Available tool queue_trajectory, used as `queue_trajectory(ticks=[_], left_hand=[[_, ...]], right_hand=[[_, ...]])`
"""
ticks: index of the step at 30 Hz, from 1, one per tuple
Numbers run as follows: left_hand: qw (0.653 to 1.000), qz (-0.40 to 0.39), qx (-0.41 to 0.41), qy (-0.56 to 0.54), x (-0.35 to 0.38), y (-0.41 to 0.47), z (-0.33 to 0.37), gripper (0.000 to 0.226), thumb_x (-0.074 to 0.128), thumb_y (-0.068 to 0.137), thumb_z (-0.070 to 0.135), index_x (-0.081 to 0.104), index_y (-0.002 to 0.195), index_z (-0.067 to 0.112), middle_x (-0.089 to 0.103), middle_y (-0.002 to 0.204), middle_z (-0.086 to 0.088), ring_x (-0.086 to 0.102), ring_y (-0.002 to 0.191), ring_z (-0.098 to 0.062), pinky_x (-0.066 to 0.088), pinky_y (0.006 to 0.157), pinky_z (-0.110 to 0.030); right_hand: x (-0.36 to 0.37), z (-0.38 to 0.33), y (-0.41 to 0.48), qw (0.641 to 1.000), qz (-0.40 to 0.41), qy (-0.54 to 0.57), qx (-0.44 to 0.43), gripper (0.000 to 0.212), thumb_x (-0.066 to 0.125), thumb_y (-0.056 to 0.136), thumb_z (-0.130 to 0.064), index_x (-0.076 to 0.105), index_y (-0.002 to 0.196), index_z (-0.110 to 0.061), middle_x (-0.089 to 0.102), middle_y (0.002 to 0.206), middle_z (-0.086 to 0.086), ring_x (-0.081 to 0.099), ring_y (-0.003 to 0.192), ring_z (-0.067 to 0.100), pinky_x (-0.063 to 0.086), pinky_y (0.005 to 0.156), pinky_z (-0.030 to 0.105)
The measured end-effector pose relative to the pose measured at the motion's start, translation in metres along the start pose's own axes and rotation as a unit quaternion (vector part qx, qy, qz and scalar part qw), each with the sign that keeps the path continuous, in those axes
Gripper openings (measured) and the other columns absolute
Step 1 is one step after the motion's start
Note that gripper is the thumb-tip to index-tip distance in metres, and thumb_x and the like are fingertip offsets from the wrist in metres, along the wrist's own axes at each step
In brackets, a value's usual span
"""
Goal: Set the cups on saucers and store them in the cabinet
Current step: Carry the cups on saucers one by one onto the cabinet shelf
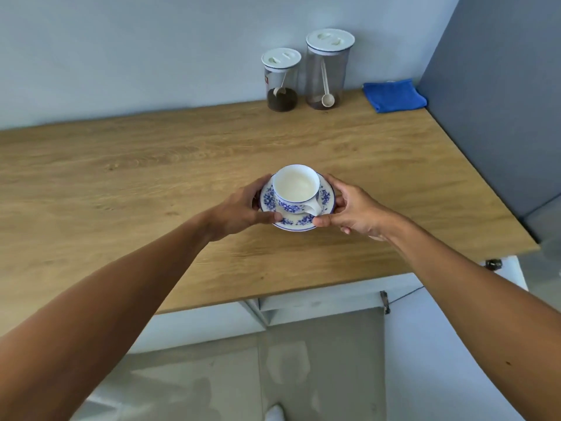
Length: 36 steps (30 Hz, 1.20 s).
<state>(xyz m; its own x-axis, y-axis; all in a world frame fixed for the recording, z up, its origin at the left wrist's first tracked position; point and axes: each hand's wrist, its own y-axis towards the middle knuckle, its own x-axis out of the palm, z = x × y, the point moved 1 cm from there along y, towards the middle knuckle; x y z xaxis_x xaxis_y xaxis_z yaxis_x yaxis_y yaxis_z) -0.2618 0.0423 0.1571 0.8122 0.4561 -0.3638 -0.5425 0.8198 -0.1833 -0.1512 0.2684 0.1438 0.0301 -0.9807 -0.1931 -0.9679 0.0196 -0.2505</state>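
A white cup (295,187) with blue flowers stands upright on a matching saucer (326,198), its handle turned toward me. The pair is over the middle of the wooden counter (151,177). My left hand (243,209) grips the saucer's left rim, thumb on top near the front. My right hand (352,208) grips the right rim, thumb pressing the front edge. Whether the saucer rests on the counter or is just above it I cannot tell.
Two clear jars with white lids, a short jar (280,80) and a taller jar (328,69), stand at the back by the wall. A folded blue cloth (394,96) lies at the back right. A grey panel (491,101) bounds the right side. White cabinet fronts (318,302) sit below the counter.
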Motion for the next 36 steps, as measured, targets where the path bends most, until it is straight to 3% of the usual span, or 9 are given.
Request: queue_trajectory(ticks=[5, 12, 18, 22, 25, 28, 30, 32, 36], left_hand=[[1.0, -0.014, 0.0, -0.015, 0.043, -0.03, 0.011, 0.077, 0.077, 0.084, 0.009, 0.038, 0.149, 0.023, 0.063, 0.13, 0.003, 0.063, 0.108, -0.004, 0.05, 0.088, -0.018], [1.0, -0.019, 0.011, -0.018, 0.122, -0.09, 0.027, 0.077, 0.077, 0.084, 0.009, 0.038, 0.148, 0.02, 0.062, 0.134, 0.001, 0.062, 0.118, -0.011, 0.05, 0.097, -0.023], [0.998, -0.036, -0.004, -0.049, 0.181, -0.144, 0.032, 0.076, 0.075, 0.085, 0.004, 0.037, 0.149, 0.02, 0.062, 0.134, 0.0, 0.062, 0.121, -0.014, 0.051, 0.098, -0.025], [0.996, -0.052, -0.025, -0.061, 0.202, -0.16, 0.019, 0.082, 0.079, 0.083, 0.01, 0.035, 0.15, 0.025, 0.061, 0.136, 0.0, 0.06, 0.125, -0.019, 0.047, 0.107, -0.041], [0.995, -0.065, -0.049, -0.063, 0.212, -0.159, 0.0, 0.088, 0.082, 0.081, 0.018, 0.031, 0.152, 0.028, 0.061, 0.136, -0.001, 0.059, 0.125, -0.021, 0.046, 0.109, -0.046], [0.994, -0.061, -0.063, -0.064, 0.222, -0.151, -0.025, 0.089, 0.08, 0.082, 0.013, 0.028, 0.153, 0.027, 0.06, 0.136, 0.0, 0.06, 0.123, -0.018, 0.05, 0.104, -0.034], [0.994, -0.064, -0.064, -0.062, 0.228, -0.141, -0.044, 0.084, 0.079, 0.082, 0.009, 0.033, 0.15, 0.026, 0.06, 0.134, 0.0, 0.06, 0.12, -0.016, 0.051, 0.098, -0.025], [0.995, -0.058, -0.063, -0.051, 0.232, -0.132, -0.065, 0.08, 0.08, 0.082, 0.011, 0.037, 0.147, 0.029, 0.061, 0.131, 0.0, 0.061, 0.117, -0.015, 0.051, 0.096, -0.022], [0.995, -0.042, -0.077, -0.055, 0.236, -0.105, -0.108, 0.084, 0.081, 0.08, 0.012, 0.034, 0.148, 0.03, 0.06, 0.129, 0.003, 0.061, 0.111, -0.008, 0.051, 0.09, -0.017]], right_hand=[[0.007, 0.009, -0.066, 1.0, 0.028, 0.012, 0.005, 0.085, 0.084, 0.074, -0.002, 0.043, 0.117, -0.063, 0.075, 0.105, 0.0, 0.057, 0.071, 0.007, 0.036, 0.04, 0.022], [0.017, 0.036, -0.165, 1.0, 0.009, 0.028, -0.003, 0.088, 0.082, 0.077, -0.001, 0.041, 0.144, -0.04, 0.072, 0.108, 0.006, 0.052, 0.079, 0.017, 0.033, 0.044, 0.025], [0.036, 0.058, -0.241, 1.0, 0.014, 0.014, 0.014, 0.092, 0.083, 0.076, -0.002, 0.039, 0.146, -0.04, 0.073, 0.114, 0.007, 0.054, 0.079, 0.017, 0.035, 0.044, 0.025], [0.049, 0.076, -0.268, 0.998, 0.033, 0.023, 0.049, 0.104, 0.084, 0.075, -0.004, 0.025, 0.154, -0.036, 0.073, 0.112, 0.003, 0.056, 0.079, 0.015, 0.037, 0.045, 0.025], [0.057, 0.094, -0.273, 0.997, 0.026, 0.037, 0.059, 0.098, 0.085, 0.075, -0.005, 0.032, 0.147, -0.045, 0.074, 0.111, 0.005, 0.057, 0.077, 0.015, 0.036, 0.046, 0.026], [0.064, 0.116, -0.268, 0.997, 0.024, 0.033, 0.069, 0.086, 0.084, 0.077, -0.008, 0.04, 0.127, -0.063, 0.074, 0.112, 0.003, 0.057, 0.082, 0.017, 0.036, 0.045, 0.024], [0.068, 0.137, -0.257, 0.996, 0.029, 0.024, 0.082, 0.086, 0.085, 0.077, -0.013, 0.039, 0.134, -0.058, 0.073, 0.114, 0.0, 0.062, 0.087, 0.015, 0.036, 0.043, 0.022], [0.072, 0.157, -0.246, 0.995, 0.032, 0.022, 0.096, 0.09, 0.085, 0.078, -0.013, 0.035, 0.144, -0.048, 0.073, 0.116, -0.003, 0.067, 0.092, 0.012, 0.038, 0.042, 0.021], [0.072, 0.191, -0.215, 0.994, 0.041, 0.018, 0.1, 0.091, 0.084, 0.078, -0.009, 0.034, 0.145, -0.044, 0.071, 0.117, -0.003, 0.068, 0.098, 0.011, 0.043, 0.045, 0.017]])
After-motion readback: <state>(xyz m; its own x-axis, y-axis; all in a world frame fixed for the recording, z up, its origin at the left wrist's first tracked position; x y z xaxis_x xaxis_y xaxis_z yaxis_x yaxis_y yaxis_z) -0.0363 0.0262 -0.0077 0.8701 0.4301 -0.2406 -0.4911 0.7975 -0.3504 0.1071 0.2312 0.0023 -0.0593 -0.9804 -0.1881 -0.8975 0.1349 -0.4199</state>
